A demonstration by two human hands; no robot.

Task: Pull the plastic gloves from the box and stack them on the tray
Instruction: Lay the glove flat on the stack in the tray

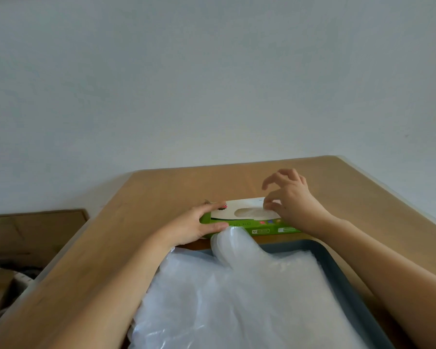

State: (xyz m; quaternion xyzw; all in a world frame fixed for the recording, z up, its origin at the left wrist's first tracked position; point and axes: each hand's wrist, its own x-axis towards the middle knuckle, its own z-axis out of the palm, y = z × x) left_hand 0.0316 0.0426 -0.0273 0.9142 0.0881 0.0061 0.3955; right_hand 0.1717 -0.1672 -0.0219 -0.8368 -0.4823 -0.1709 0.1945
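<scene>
Left hand [199,222] grip clamped on box [262,230] end; right hand [292,197] grip pinched together at box top, catch on glove [247,212] unclear. Glove light, limp, slippery: pinch top layer only.

The left hand [199,226] and right hand [291,197] are bare. The left forearm [106,285] and right forearm [378,260] are bare too, uncovered down to the frame's lower edge.

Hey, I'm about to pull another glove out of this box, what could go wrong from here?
1. The right hand works at the right end of the box opening; an off-centre pull may drag out several gloves at once.
2. The left hand grips only the box's left end, so it might pivot.
3. The glove stack overhangs the tray at its far rim and could slide off if brushed.
</scene>
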